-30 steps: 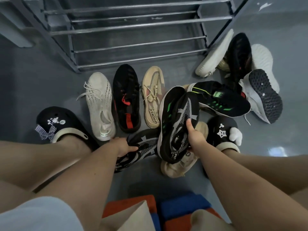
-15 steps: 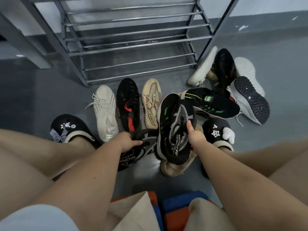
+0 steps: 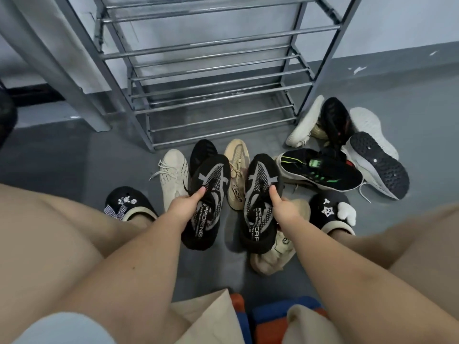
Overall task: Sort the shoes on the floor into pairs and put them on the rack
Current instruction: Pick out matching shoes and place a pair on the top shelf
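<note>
We've got one black-and-grey sneaker per hand, both lifted off the floor (image 3: 74, 155), toes toward the rack (image 3: 213, 78). Left hand (image 3: 185, 207) grips the left sneaker (image 3: 208, 194) at the collar, thumb on top, fingers curled under. Right hand (image 3: 285, 209) holds the right sneaker (image 3: 258, 194) the same way. Cream sneaker (image 3: 173, 177), tan sneaker (image 3: 237, 170) and black-green sneaker (image 3: 320, 171) lie on the floor before the rack.
</note>
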Demonstrator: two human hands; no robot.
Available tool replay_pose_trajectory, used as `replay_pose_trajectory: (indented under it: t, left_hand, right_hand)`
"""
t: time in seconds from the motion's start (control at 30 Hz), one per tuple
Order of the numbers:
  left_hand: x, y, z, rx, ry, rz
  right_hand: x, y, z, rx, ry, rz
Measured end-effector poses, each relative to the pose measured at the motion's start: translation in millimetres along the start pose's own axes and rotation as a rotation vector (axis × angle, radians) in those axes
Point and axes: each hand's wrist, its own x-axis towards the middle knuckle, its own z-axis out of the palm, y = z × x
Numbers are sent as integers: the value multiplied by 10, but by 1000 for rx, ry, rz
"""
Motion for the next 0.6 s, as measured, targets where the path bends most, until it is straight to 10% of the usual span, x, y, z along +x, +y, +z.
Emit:
replay_pose_trajectory:
  t: [0.6]
  left_hand:
    - [35, 207, 318, -553, -478, -170]
  right_hand:
    - [103, -84, 65, 474, -144, 68]
